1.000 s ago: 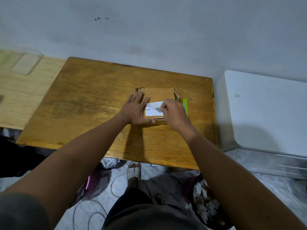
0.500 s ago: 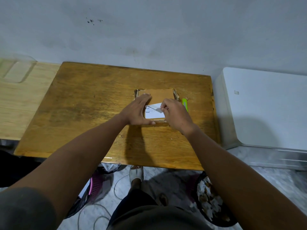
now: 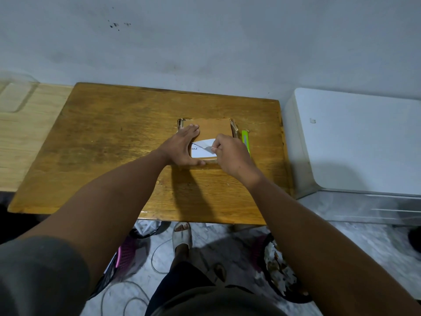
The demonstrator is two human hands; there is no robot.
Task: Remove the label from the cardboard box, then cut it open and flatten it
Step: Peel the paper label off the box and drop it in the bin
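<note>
Since before, left hand (image 3: 182, 145) slid farther, fingers flat on brown cardboard box (image 3: 210, 131); right hand (image 3: 230, 156) pinches its white paper label (image 3: 202, 149).

head cam | worn on head | faces forward-down | table (image 3: 114, 156) near, wall behind

Wooden table (image 3: 109, 156) bears cardboard box (image 3: 211, 130), green cutter (image 3: 246, 140)
</note>
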